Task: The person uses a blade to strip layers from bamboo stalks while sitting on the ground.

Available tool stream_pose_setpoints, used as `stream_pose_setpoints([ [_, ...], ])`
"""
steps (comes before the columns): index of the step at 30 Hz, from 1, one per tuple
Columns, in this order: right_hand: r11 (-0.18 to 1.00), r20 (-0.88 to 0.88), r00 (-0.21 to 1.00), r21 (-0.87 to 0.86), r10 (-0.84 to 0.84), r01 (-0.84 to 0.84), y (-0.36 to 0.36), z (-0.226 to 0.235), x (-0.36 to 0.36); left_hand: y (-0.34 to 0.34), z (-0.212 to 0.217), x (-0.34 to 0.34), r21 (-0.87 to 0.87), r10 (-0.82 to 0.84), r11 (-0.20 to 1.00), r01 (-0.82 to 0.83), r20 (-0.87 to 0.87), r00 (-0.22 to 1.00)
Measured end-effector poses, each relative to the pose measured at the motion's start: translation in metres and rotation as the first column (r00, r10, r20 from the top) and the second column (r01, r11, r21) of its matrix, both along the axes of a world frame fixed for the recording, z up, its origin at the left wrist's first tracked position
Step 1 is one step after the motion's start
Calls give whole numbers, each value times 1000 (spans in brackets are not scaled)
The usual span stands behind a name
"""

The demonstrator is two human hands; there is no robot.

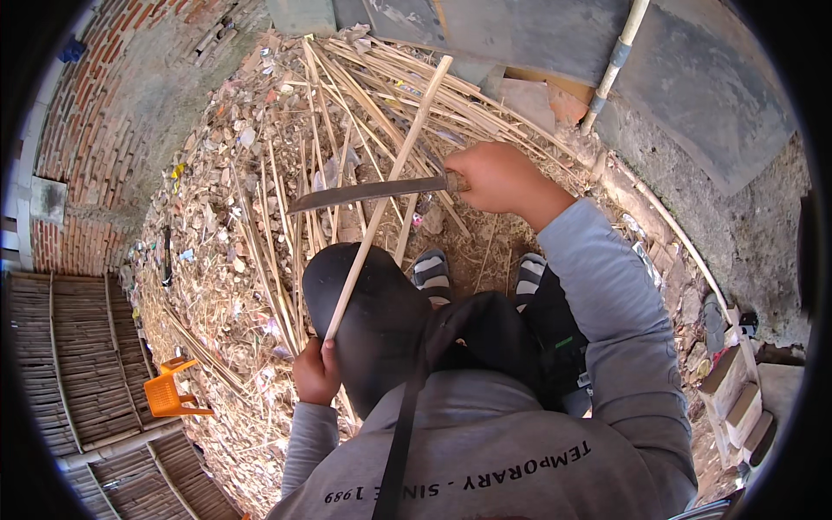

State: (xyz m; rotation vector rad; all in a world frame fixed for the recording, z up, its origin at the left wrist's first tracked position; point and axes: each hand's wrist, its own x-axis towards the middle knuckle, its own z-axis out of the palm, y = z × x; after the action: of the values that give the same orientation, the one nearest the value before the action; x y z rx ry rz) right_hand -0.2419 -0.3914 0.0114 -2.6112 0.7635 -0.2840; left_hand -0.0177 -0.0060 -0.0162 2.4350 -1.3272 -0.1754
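My right hand [498, 178] is closed round the handle of a machete [347, 195], its long dark blade pointing left. My left hand [317, 373] grips the lower end of a split bamboo strip [422, 117], thumb along it. The strip slants up and away to the right, passing over my black-clad left knee [360, 299]. Blade and strip cross a little beyond the knee; I cannot tell whether they touch.
More bamboo strips [373, 100] lie piled ahead, others [256, 234] to the left, over ground littered with rubble. An orange plastic chair [169, 392] stands at left. Brick [95, 113] and grey [719, 104] walls border the space. My sandalled feet [431, 270] are close below the blade.
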Motion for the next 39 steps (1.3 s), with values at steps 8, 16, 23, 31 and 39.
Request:
stream_pose_setpoints([
  [8, 1000, -20, 1000, -15, 10, -11, -3, 1, -3, 1, -1, 1, 8, 7, 1000, -7, -32, 999],
  [16, 996, 31, 996, 40, -83, 82, -12, -2, -9, 0, -2, 1, -4, 18, 1000, -18, -42, 999],
  [23, 999, 62, 998, 20, -31, 30, -11, -1, -6, -1, 0, -1, -20, 28, 999, -30, -72, 997],
  [31, 999, -4, 999, 20, -44, 44, -10, 2, -6, -1, -1, 0, -18, 24, 1000, -25, -52, 998],
  [39, 999, 68, 997, 13, -33, 32, -11, -3, -6, -3, -1, 0, -45, 1, 999, -3, -38, 999],
])
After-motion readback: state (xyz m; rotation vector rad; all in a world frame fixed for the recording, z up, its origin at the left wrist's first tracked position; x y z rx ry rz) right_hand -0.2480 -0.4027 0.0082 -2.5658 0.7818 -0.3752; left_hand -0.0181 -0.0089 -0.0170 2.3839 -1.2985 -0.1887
